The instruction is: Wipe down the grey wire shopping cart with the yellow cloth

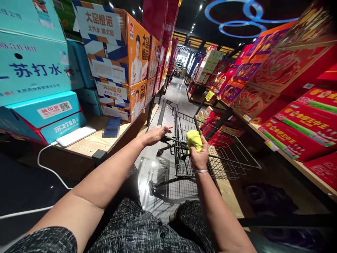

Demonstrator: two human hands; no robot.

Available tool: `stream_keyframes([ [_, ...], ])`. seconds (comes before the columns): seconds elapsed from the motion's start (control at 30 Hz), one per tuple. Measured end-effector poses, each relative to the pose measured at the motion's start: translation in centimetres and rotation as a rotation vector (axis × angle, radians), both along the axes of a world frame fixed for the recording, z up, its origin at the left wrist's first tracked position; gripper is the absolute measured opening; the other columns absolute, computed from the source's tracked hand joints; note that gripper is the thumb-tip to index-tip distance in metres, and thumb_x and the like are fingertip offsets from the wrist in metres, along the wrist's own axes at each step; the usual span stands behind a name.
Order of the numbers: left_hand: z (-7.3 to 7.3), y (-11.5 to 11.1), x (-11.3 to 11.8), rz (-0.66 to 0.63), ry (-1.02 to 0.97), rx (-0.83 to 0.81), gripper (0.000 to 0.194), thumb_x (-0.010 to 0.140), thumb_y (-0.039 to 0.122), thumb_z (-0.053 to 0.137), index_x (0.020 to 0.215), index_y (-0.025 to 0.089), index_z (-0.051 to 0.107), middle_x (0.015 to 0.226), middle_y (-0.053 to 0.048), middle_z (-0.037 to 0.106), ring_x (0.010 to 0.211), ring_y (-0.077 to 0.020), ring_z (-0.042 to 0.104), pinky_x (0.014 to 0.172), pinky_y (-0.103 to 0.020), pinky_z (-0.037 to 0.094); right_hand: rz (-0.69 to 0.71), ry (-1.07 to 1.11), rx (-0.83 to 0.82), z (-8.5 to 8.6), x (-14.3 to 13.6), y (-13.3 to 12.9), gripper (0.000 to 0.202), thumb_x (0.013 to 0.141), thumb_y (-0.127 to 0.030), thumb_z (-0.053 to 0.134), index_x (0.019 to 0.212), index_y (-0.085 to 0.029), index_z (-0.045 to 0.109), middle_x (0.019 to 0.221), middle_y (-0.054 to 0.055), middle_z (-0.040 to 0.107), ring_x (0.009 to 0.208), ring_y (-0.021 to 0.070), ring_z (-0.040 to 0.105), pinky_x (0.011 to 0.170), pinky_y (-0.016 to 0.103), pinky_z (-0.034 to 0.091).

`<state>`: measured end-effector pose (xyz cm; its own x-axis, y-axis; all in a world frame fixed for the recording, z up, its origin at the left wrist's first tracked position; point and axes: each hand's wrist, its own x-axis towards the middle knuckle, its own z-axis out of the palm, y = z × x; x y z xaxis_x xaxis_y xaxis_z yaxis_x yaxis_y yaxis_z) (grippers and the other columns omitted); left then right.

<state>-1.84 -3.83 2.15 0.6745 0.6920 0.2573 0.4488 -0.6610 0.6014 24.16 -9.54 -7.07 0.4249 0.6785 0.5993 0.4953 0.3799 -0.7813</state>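
Observation:
A crumpled yellow cloth (194, 140) is bunched in my right hand (200, 158), which is closed around it above the near part of a black wire shopping cart (181, 154). My left hand (157, 135) reaches forward with its fingers stretched out, holding nothing, close to the cart's left side. Whether it touches the cart I cannot tell. The cart stands on the shiny floor in front of me, its wire basket extending to the right beside the shelf. My right hand and the cloth hide part of the basket.
Orange drink cartons (137, 56) and turquoise cartons (31, 66) are stacked on a wooden shelf at left. A white power bank (76, 136) with a cable lies near its edge. Red gift boxes (297, 126) fill the right shelf. The aisle floor (176, 88) runs ahead.

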Motion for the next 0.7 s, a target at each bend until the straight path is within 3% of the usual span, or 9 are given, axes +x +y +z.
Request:
stream_keyframes([
  [0.1,-0.1,-0.2,-0.1,-0.012,-0.128,-0.136,0.096,0.091,0.071,-0.018,0.161,0.019,0.023,0.142,-0.012,0.06,0.133,-0.0226,0.055,0.108,-0.035,0.042,-0.031,-0.389,0.198,1.4,-5.2,-1.7,0.072,0.084,-0.022,0.057,0.153,-0.025,0.035,0.137,0.016,0.048,0.127,0.0291,0.051,0.108,0.05,0.046],
  [0.23,0.9,-1.1,0.0,-0.003,-0.201,-0.321,0.096,0.087,0.076,-0.019,0.163,0.023,0.007,0.145,-0.015,0.057,0.12,-0.024,0.065,0.096,-0.037,0.051,0.107,-0.827,0.308,1.1,-9.6,-2.1,0.066,0.09,-0.019,0.06,0.149,-0.041,0.042,0.134,0.009,0.049,0.125,0.0283,0.051,0.108,0.048,0.046],
  [0.37,2.0,-1.8,-0.4,-0.054,-0.223,-0.44,0.105,0.081,0.079,-0.022,0.163,0.021,0.007,0.148,-0.019,0.052,0.118,-0.0276,0.065,0.09,-0.039,0.054,0.085,-1.049,0.267,-0.3,-11.2,-0.2,0.051,0.091,-0.023,0.065,0.135,-0.048,0.058,0.134,0.003,0.056,0.128,0.0275,0.048,0.106,0.045,0.043],
  [0.47,1.7,-1.5,-0.7,-0.109,-0.243,-0.526,0.106,0.083,0.076,-0.024,0.161,0.02,0.019,0.154,-0.018,0.044,0.125,-0.0292,0.061,0.089,-0.039,0.055,0.079,-1.107,0.28,-1.0,-10.9,0.7,0.043,0.093,-0.027,0.065,0.13,-0.048,0.062,0.132,0.001,0.061,0.126,0.0265,0.048,0.101,0.043,0.043],
  [0.57,0.8,-0.9,-0.4,-0.077,-0.125,-0.379,0.096,0.093,0.074,-0.008,0.154,0.016,0.039,0.148,-0.016,0.053,0.128,-0.0287,0.058,0.099,-0.039,0.05,0.071,-1.112,0.293,-1.6,-9.0,0.4,0.042,0.092,-0.027,0.067,0.127,-0.048,0.065,0.128,0.0,0.064,0.123,0.0244,0.05,0.1,0.041,0.041],
  [0.7,-0.1,-0.7,0.1,0.032,0.176,0.14,0.073,0.095,0.071,0.04,0.14,0.017,0.057,0.136,-0.012,0.064,0.128,-0.0296,0.057,0.113,-0.046,0.039,-0.032,-1.076,0.303,-3.1,-3.7,-1.3,0.043,0.09,-0.018,0.067,0.123,-0.046,0.068,0.126,0.0,0.064,0.119,0.0226,0.05,0.098,0.039,0.041],
])
